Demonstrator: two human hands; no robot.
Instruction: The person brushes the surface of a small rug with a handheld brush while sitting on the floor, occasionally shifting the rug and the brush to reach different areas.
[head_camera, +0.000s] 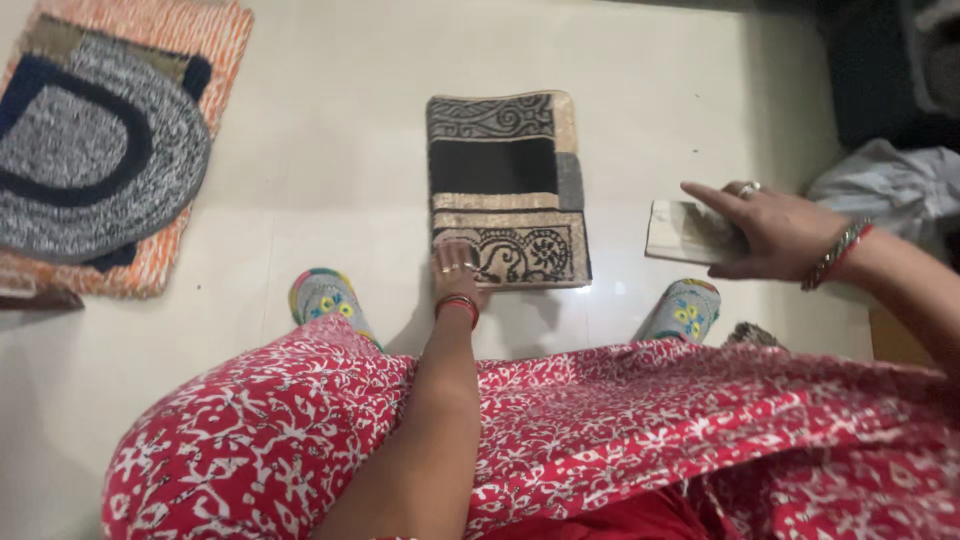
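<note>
Now my left hand (455, 268) presses flat, ungripping, on the near edge of the folded beige-and-black patterned mat (507, 190) lying on the floor, while my right hand (770, 232) clasps a small pale rectangular block (683, 232), mat folded, not yet lifted.

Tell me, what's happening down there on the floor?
A person in a red patterned dress is bending over a small folded mat on the pale floor. The left hand presses on the mat's near edge, between the two slippered feet. The right hand holds a flat whitish block out to the side, above the floor. A round grey rug lies on an orange one off to the left.
</note>
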